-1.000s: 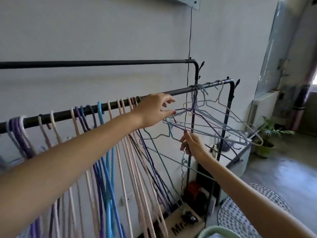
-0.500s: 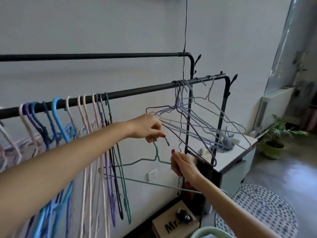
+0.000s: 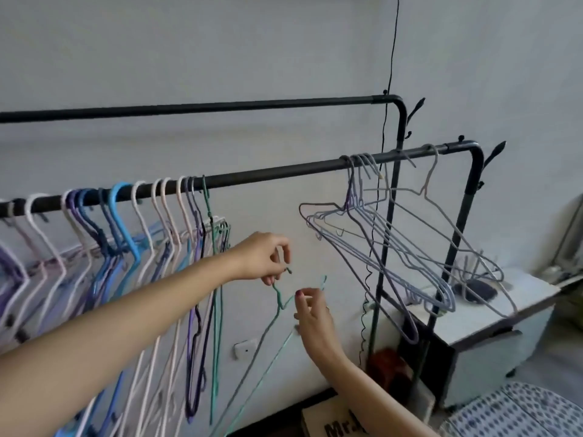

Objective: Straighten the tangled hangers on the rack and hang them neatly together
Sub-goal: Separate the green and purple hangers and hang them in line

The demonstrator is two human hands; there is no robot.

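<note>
I am watching a thin green wire hanger (image 3: 277, 299) being held off the rack, in the open stretch below the front rail (image 3: 284, 171) and between the two groups of hangers. The left hand (image 3: 265, 258) is pinching the hanger's hook near its tip, fingers curled down around the wire, while the right hand (image 3: 310, 313) is reaching up from below and gripping the green wire at the shoulder with thumb and fingertips; I am not sure whether that wire belongs to the same hanger or to a second green one, since the strands are crossing there. The hanger's long sides are trailing down and to the left toward the floor. To the left, a tidy row of hangers (image 3: 132, 234) in pink, purple, blue and green is hanging close together on the rail. To the right, a tangled cluster of pale lilac wire hangers (image 3: 388, 247) is dangling crooked near the rail's end. Behind is running a second, higher rail (image 3: 220, 107), a black cord (image 3: 389, 74) is hanging down the wall, and a white cabinet (image 3: 492, 326) is standing beside the rack.
</note>
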